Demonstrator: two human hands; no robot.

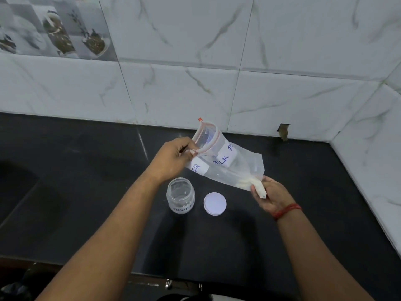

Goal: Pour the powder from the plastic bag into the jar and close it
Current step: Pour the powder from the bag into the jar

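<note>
**A:** Black counter [86, 192], open-mouthed plastic bag [230, 161] held above it. Why slanted like that?

**B:** Guessing it's so the powder [249, 182] stays in the low corner at 4 o'clock. Left hand [173, 156] pinches the zip rim at 10 o'clock, right hand [268, 195] is curled round that corner.

**A:** Jar [180, 195]?

**B:** Open, nearly empty, at 6 o'clock below the bag. Lid [215, 203] lies flat just at its 3 o'clock, handy for closing.

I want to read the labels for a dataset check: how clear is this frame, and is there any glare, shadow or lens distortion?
Head view: wide-angle bending curves the wall tiles; soft arm shadows fall on the black counter; the plastic bag label reads partly, creased; the jar label is cut off; slight overall softness.
</note>
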